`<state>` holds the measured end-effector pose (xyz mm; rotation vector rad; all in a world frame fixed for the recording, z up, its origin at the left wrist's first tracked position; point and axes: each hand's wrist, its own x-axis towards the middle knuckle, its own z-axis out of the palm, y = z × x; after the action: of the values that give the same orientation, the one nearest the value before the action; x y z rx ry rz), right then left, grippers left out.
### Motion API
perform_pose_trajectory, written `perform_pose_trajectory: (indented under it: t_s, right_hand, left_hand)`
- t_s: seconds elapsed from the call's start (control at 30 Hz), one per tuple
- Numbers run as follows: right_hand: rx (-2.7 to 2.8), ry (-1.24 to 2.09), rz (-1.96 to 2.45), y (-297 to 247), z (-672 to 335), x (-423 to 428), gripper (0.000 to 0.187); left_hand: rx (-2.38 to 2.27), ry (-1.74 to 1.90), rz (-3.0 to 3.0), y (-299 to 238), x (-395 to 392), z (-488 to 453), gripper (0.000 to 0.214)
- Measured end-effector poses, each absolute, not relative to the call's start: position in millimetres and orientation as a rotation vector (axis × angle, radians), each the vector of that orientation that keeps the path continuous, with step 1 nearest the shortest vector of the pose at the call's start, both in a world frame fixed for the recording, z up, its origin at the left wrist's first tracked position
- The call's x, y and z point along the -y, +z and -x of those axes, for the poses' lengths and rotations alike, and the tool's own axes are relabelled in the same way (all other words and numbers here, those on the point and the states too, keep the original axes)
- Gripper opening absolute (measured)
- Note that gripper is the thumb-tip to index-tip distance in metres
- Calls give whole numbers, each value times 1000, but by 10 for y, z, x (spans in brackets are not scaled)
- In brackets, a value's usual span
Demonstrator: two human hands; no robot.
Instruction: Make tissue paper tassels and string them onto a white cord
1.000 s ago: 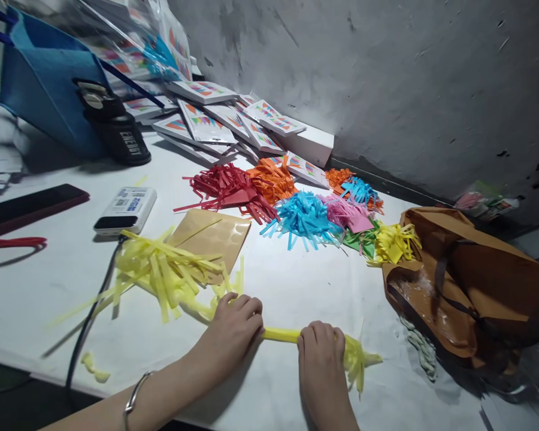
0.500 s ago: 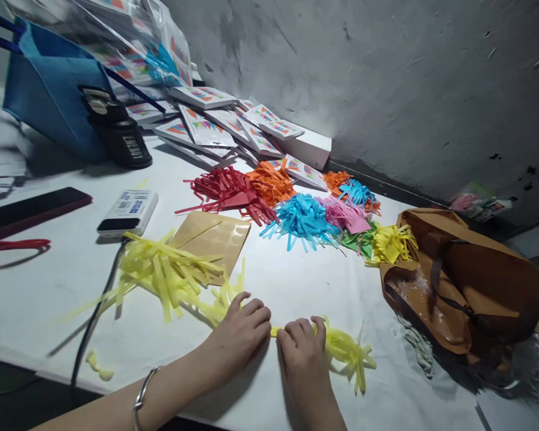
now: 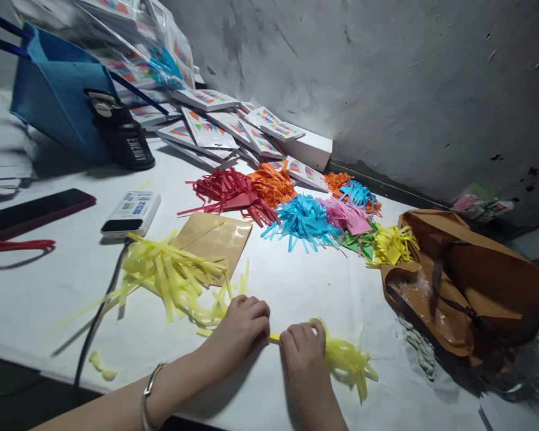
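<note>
My left hand (image 3: 245, 329), with a silver bangle on its wrist, has its fingers curled over a narrow stretch of yellow tissue paper strip (image 3: 274, 337). A short way to the right, my right hand (image 3: 303, 353) grips the same strip, and its fingers are closed too. Past the right hand spreads a fringed yellow tassel end (image 3: 348, 356). Left of my left hand lies a loose heap of yellow fringe (image 3: 168, 269), partly over a tan paper envelope (image 3: 233, 242). My fingertips are hidden beneath my hands.
Red (image 3: 233, 194), orange and blue tassels (image 3: 303, 218) lie beyond the hands, with several printed packets (image 3: 209, 129) behind. A power bank (image 3: 132, 212) with a black cable, a phone (image 3: 36, 212) and a black bottle (image 3: 123, 134) are at left. A brown bag (image 3: 467, 287) stands at right.
My left hand's fingers have curled in more, and its raised index finger has come down. The right hand has shifted slightly along the strip. The view has drifted a little.
</note>
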<state>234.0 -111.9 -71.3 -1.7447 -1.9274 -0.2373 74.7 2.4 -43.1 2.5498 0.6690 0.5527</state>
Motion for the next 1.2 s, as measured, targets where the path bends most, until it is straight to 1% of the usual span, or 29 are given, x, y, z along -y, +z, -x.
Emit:
perform_pose_trajectory:
  t_s: [0.17, 0.3, 0.4, 0.5, 0.6, 0.67, 0.77, 0.87, 0.97, 1.03, 1.13, 1.2]
  right_hand:
    - [1836, -204, 1786, -760, -2487, 1242, 23]
    - [1799, -203, 1951, -779, -2457, 1207, 20]
    - [1819, -243, 2113, -764, -2423, 1138, 19]
    - [1823, -236, 2165, -734, -2432, 1091, 15]
    - [1800, -220, 2137, -700, -2450, 1092, 13]
    - [1808, -216, 2070, -678, -2438, 1113, 16]
    - [1839, -187, 1877, -653, -2382, 1134, 19]
    - [1846, -200, 1773, -644, -2333, 1109, 17]
    - [1873, -331, 1731, -628, -2332, 1074, 27]
    - [1878, -392, 1664, -575, -2348, 1086, 31]
    - [1861, -452, 1562, -395, -2379, 1180, 27]
    - [1887, -485, 1497, -237, -2404, 1262, 22]
  left_hand:
    - [-685, 495, -2526, -486, -55, -737, 18]
    - [-720, 462, -2613, -510, -31, -764, 20]
    - [-858, 311, -2717, -430, 14, -821, 23]
    - [-943, 193, -2815, -342, 34, -870, 20]
    - [-822, 175, -2886, -322, 36, -884, 15]
    - [-688, 172, -2899, -346, 43, -888, 13]
    - [-611, 151, -2795, -395, 54, -926, 19]
    - [-670, 138, -2665, -417, 24, -991, 20]
    - [-725, 134, -2527, -371, -39, -996, 15]
    - [-723, 128, -2397, -298, -63, -946, 16]
    - [-673, 123, -2152, -155, -25, -850, 23]
    - [-639, 137, -1817, -67, 46, -821, 26]
